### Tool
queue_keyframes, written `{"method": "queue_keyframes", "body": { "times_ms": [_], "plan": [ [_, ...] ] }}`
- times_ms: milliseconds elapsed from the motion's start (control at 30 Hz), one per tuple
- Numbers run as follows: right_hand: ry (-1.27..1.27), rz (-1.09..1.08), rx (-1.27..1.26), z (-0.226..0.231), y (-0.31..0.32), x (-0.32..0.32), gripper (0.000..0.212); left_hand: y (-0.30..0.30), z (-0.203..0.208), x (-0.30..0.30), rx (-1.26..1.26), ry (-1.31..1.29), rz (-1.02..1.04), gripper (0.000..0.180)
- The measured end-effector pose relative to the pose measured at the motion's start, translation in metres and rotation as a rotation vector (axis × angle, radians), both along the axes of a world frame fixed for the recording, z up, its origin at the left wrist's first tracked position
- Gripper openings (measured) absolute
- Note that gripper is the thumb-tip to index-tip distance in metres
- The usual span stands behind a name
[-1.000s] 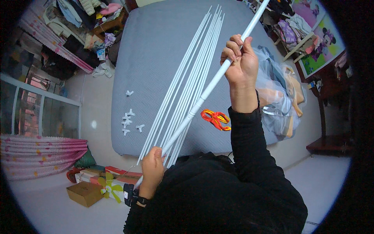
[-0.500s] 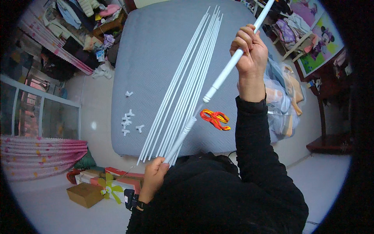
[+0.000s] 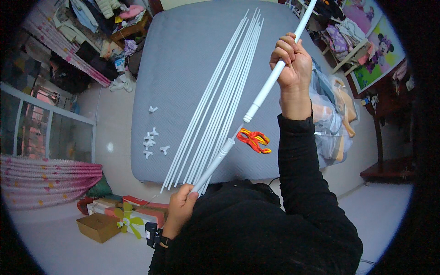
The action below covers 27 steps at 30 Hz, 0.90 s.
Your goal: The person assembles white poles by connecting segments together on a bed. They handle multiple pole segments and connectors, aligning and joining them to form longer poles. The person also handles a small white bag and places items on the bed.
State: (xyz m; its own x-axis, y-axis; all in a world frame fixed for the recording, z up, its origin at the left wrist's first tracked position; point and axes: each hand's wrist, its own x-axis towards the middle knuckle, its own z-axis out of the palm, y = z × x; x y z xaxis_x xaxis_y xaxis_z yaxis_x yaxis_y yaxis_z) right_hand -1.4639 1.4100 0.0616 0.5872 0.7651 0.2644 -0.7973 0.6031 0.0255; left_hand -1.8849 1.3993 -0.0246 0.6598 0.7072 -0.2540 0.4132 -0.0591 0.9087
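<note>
My right hand is closed round a thick white tube, raised over the right part of the bed. A second white tube slopes up from my left hand, whose fingers wrap its lower end. The two tube ends face each other a short way apart, with a thin greyish piece spanning the gap. Beneath them, on the grey mattress, lies a bundle of long thin white rods. A red and yellow cord rests close to the gap.
Several small white branched connectors lie on the mattress at the left. Clear bags with fabric lie along its right side. On the floor at lower left are a cardboard box and a yellow-green bladed fan-like piece.
The facing tube ends have shifted slightly right and nearer to me, with the gap about the same. My right hand has dropped a little; both grips stay unchanged.
</note>
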Motion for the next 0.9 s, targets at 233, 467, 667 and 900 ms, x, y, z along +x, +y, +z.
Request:
{"method": "queue_keyframes", "body": {
  "times_ms": [233, 467, 667, 900],
  "plan": [
    [-0.020, -0.028, -0.032, 0.000, 0.001, -0.008, 0.032, -0.005, 0.002, -0.005, 0.030, -0.020, 0.001, 0.022],
    [0.002, -0.014, -0.060, 0.002, 0.004, -0.025, 0.033, -0.010, 0.003, -0.008, 0.016, -0.011, 0.021, 0.020],
    [-0.027, 0.050, -0.052, 0.004, 0.010, -0.043, 0.032, -0.012, 0.002, -0.010, -0.021, 0.001, 0.018, 0.019],
    [-0.071, 0.022, -0.112, 0.005, 0.010, -0.031, 0.034, -0.018, -0.005, -0.024, -0.019, 0.044, 0.099, 0.015]
  ]
}}
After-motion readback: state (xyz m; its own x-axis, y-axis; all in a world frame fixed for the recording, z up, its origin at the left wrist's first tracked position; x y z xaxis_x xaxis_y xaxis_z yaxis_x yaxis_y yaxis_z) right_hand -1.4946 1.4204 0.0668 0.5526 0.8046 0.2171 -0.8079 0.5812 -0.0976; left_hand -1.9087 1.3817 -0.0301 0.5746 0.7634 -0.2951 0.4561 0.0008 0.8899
